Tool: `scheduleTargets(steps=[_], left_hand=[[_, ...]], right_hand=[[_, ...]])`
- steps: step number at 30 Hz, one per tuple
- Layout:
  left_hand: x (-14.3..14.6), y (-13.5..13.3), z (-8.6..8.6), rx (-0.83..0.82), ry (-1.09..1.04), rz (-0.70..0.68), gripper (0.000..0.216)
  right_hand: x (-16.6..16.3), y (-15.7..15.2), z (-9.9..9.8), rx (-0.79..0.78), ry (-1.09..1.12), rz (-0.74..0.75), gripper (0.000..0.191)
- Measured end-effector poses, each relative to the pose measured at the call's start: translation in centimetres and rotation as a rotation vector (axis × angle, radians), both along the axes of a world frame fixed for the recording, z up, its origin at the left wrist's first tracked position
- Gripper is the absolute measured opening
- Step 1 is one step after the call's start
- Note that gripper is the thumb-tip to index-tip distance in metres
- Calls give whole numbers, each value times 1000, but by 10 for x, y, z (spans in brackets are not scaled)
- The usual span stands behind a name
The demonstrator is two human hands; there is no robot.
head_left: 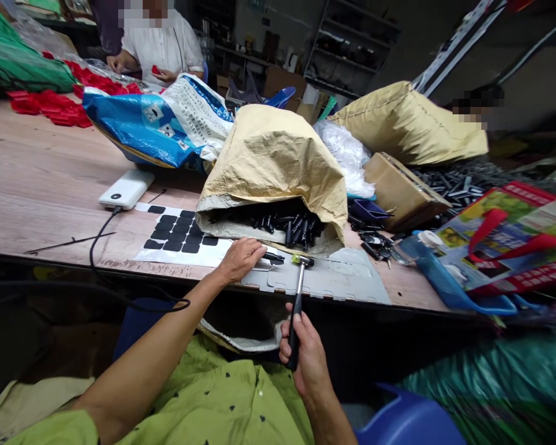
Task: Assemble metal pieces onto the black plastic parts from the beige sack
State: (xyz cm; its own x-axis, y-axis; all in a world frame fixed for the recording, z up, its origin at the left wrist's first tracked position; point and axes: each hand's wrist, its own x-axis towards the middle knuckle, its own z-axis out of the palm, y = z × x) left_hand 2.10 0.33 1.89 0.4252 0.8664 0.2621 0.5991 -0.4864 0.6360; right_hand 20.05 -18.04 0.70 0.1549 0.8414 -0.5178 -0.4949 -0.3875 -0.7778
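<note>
Black pads (178, 232) on a white sheet lie left on the desk (41, 179), near a power bank (126, 188). Just right, the left hand (240, 258) pinches a black part (274, 256) on a grey plate (324, 281), before the tan sack (273, 167). Nearer, the right hand (308, 355) is clamped on a hammer (297, 303), its head beside the part.
</note>
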Motion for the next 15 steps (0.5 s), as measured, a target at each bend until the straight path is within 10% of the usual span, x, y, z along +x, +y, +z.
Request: scheduleTargets(steps=[6,15], left_hand=[[-13,-61,11,-110,0,-167,28],[-22,-110,-40,-257,373,-26,16]], right_hand=[[4,0,-1,5,21,10,64],[5,0,-4,18,9,13,61]])
